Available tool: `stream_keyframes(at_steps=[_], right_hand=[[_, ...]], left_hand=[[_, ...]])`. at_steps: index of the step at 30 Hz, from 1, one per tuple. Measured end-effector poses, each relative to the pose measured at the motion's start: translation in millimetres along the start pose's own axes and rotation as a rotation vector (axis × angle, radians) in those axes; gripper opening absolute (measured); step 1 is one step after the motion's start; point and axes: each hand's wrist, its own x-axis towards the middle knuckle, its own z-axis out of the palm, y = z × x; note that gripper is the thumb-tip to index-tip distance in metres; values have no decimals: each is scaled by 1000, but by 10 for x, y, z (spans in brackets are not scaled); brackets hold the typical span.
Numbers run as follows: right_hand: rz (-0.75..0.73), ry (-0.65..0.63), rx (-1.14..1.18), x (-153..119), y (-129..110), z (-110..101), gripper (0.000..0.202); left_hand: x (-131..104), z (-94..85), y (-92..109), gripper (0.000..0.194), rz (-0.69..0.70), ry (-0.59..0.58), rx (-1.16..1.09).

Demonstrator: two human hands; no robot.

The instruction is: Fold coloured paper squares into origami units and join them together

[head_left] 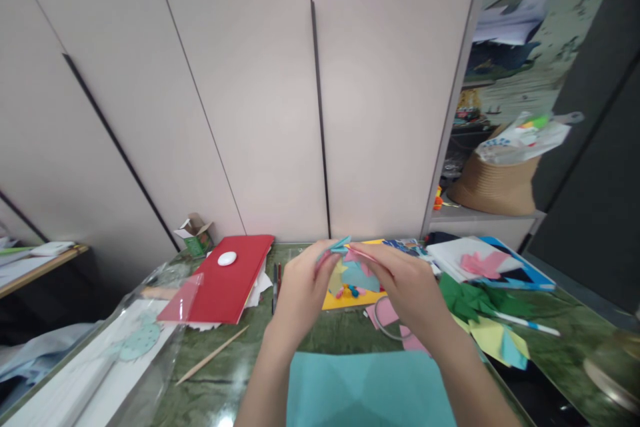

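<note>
My left hand (306,283) and my right hand (410,280) are raised over the table with their fingertips close together. Both are closed on a small piece of folded paper (341,245), mostly light blue with a little pink and yellow at its edges. The fingers cover much of it. Beneath the hands, a yellow sheet (331,302) carries small colourful bits (354,291) and a light blue paper shape (361,275). Nearer to me, a large turquoise sheet (370,390) lies flat between my forearms.
Left, a red folder (233,290) bears a white oval object (227,258), with a wooden stick (213,355) in front. A clear plastic sleeve (165,373) lies further left. Right are a grey ring (385,331), green paper (463,299), a white pen (530,325) and a glass jar (615,370).
</note>
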Motion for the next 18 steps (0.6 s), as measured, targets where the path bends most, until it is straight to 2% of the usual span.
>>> stream_keyframes(at_steps=[8,13,18], right_hand=[[5,4,-48,-12,40,13,30],[84,56,-93,1,17,19,24],[132,104,-185,3,-28,50,27]], left_hand=[[12,-34,-18,26,-35,-22,-26],[38,-62,-81,26,-40,-49,-74],[59,-42,-159,22,-66,-20,-138]])
